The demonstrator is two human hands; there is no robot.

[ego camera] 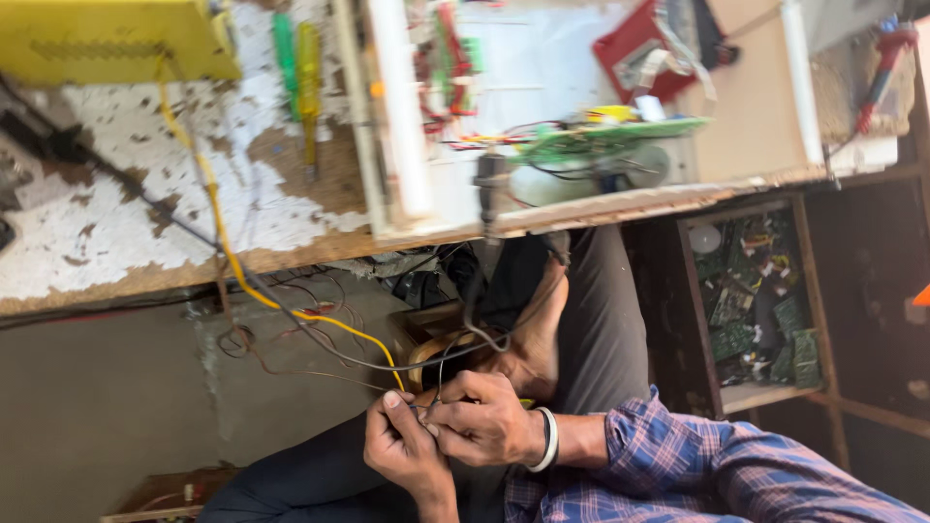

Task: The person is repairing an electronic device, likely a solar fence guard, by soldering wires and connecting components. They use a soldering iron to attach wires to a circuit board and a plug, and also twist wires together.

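Thin wires [426,387] pinched between both hands, low over lap. Left hand [407,447] curled shut on wire ends; right hand [482,418] closed on same ends, touching left. Wires run up and away from hands, long axis toward table [116,242] edge above; both hands equally near.

My fingers are covering the wire ends [426,405], so I cannot tell how my grip is holding them. The lower edge is cutting off my left hand [407,453] at the wrist. The yellow box [107,39] on the bench [97,232] is running out at the top. The boards in the shelf [760,291] are blurring together.
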